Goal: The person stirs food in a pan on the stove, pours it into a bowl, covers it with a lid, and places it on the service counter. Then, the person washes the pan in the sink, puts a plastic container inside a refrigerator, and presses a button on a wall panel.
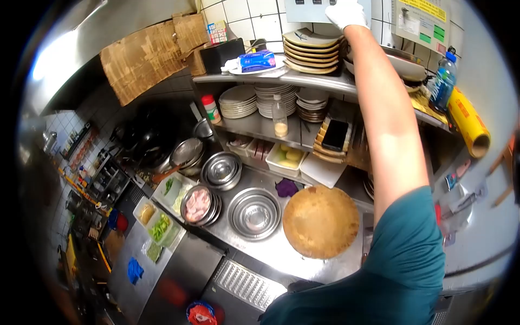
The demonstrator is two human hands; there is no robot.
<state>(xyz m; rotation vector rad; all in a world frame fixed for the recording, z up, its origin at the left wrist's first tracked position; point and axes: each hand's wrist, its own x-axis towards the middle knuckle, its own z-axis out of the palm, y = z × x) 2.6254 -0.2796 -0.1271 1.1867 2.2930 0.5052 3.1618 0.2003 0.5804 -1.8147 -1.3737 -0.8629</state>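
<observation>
My right arm stretches up across the shelves, and my right hand [347,14] wears a white glove at the top edge of the view. It is at a pale grey-blue switch panel [307,12] on the tiled wall, close to its dark switches. The fingers are partly cut off by the frame, so whether they are bent or straight cannot be made out. Just below the hand is a stack of square-edged plates [311,51] on the top shelf. My left hand is not in view.
A round wooden chopping board [320,222] and steel bowls [254,214] sit on the counter. Shelves hold plate stacks [238,102], a bottle [279,116] and a black phone [335,135]. A bowl of raw meat [197,203] stands left, a blue-capped bottle [443,81] right.
</observation>
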